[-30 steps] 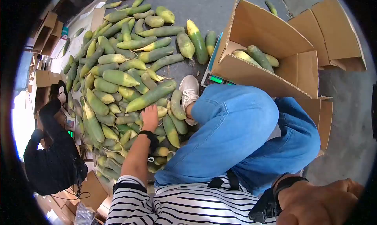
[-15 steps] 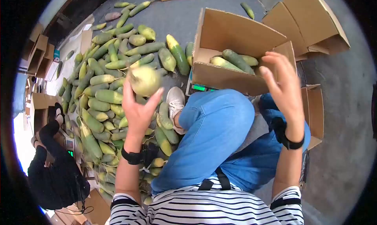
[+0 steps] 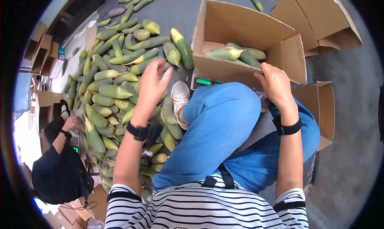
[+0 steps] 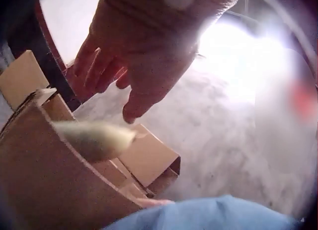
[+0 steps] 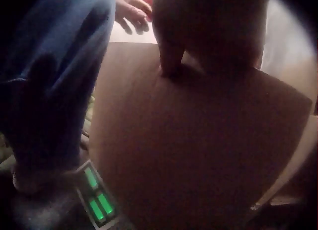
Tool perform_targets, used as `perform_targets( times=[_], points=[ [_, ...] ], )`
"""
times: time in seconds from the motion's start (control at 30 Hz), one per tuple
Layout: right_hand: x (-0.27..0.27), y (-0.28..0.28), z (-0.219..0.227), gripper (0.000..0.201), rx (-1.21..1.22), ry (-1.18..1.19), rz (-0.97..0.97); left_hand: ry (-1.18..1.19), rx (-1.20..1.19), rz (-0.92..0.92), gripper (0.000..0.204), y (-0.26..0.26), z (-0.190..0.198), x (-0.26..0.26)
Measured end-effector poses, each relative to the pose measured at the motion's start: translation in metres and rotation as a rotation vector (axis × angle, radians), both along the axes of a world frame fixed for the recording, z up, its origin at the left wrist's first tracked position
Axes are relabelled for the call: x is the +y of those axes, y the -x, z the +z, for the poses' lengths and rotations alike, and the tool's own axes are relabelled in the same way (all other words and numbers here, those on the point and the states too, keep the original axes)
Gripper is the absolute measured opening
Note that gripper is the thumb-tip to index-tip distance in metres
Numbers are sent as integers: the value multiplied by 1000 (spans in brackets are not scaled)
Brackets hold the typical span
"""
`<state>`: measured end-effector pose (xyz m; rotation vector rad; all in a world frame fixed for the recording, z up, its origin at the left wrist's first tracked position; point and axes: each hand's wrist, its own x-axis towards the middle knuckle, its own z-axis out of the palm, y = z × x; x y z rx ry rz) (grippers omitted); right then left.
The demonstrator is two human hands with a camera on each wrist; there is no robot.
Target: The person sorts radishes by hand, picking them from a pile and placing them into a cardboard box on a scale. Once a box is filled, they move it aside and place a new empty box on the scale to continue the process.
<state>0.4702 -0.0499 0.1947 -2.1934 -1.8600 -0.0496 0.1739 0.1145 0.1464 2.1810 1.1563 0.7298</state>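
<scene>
Head view: cardboard box (image 3: 224,71) with green radishes (image 3: 240,53) inside

Green-yellow radishes (image 3: 114,91), brown cardboard box (image 3: 244,27)

Box (image 3: 248,75) open on top; raised knee (image 3: 224,109) blocks pile (image 3: 116,85) from box.

The cardboard box (image 3: 248,71) sits on the scale (image 3: 204,82), right of the radish pile (image 3: 116,77).
</scene>
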Motion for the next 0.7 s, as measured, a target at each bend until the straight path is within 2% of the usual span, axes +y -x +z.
perform_targets(
  times=[0.07,0.1,0.13,0.17,0.2,0.27,0.3,0.37,0.43,0.47,0.5,0.53,0.6,0.7],
  points=[
    [0,1,1,18,24,15,-1,124,321,44,31,68,-66,-20],
    [0,1,1,18,44,27,-12,381,404,41,34,100,-97,-33],
    [0,2,1,18,46,30,0,488,458,72,37,129,-129,-54],
    [0,2,0,18,22,28,-15,576,530,64,44,144,-140,-71],
    [1,3,0,18,-3,27,-32,581,528,72,44,156,-161,-84],
    [1,4,0,18,2,55,-30,799,436,139,50,172,-198,-101],
    [1,4,1,19,6,29,-32,805,433,141,50,163,-193,-101],
    [3,6,1,20,8,1,-32,1106,195,345,54,130,-174,-91],
    [3,6,-2,21,10,4,-44,1165,134,389,55,111,-180,-80],
    [3,5,-3,21,-1,1,-60,1225,77,427,56,101,-183,-74],
    [3,4,-3,21,-16,10,-54,1195,119,482,56,100,-209,-71],
    [3,4,-2,21,-30,19,-51,1190,120,452,56,98,-221,-69],
    [3,4,1,22,-44,24,-38,1230,135,560,57,96,-231,-66],
    [2,2,-2,21,-33,-3,-40,1322,88,484,57,103,-194,-64]
  ],
)
